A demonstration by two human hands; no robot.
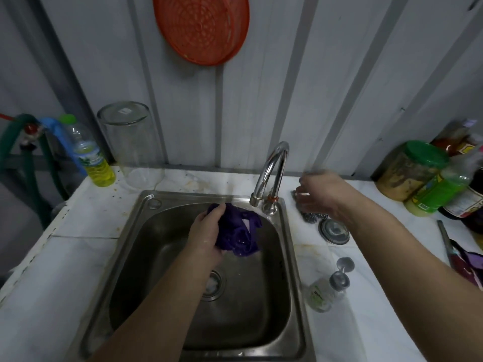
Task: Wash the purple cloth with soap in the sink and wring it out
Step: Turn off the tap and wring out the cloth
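The purple cloth [239, 232] is bunched up and wet, held over the steel sink [146, 259] just below the spout of the chrome tap [271, 168]. My left hand [206, 232] grips the cloth from its left side. My right hand [317, 195] hovers blurred over the counter to the right of the tap, above a steel scouring pad [311, 218]; its fingers look loosely spread and I see nothing in them. A small clear soap bottle [325, 291] with its flip cap open lies on the counter right of the sink.
A round metal lid [334, 231] lies by the scourer. Jars and bottles [428, 178] crowd the right back corner. At the back left stand a large glass jar [129, 142] and a bottle of yellow liquid [91, 155]. An orange strainer [201, 27] hangs on the wall.
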